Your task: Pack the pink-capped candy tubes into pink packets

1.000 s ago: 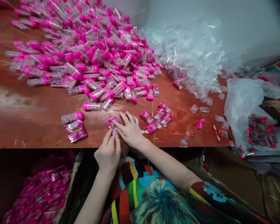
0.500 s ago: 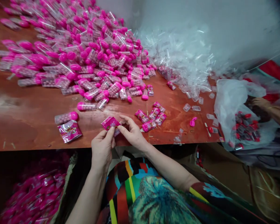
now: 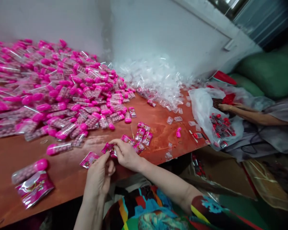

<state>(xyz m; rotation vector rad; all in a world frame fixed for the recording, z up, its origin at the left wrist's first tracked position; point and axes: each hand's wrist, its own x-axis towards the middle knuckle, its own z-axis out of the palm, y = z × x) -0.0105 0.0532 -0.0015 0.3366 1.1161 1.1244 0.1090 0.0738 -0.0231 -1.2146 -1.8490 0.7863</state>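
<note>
Both hands meet over the table's front edge, around a small shiny pink packet [image 3: 107,147]. My right hand [image 3: 129,156] pinches it from the right with thumb and index finger. My left hand [image 3: 99,174] is closed, its thumb tip at the packet's lower left side; the fingers partly cover the packet. A flat printed pink packet [image 3: 88,159] shows just left of my left hand; I cannot tell whether the hand touches it. Several small filled pink packets [image 3: 141,134] lie beyond my right hand.
A large heap of pink-capped clear bottles with pink beads [image 3: 62,95] covers the left. Behind are clear plastic containers [image 3: 156,83]. One bottle [image 3: 30,171] and a larger pink packet [image 3: 36,188] lie front left. At right, another person's hand [image 3: 225,107] is by a plastic bag [image 3: 199,105].
The view has swung right and up. The printed packet formerly held between both hands now shows left of my left hand, and my hands are at another pink packet.
</note>
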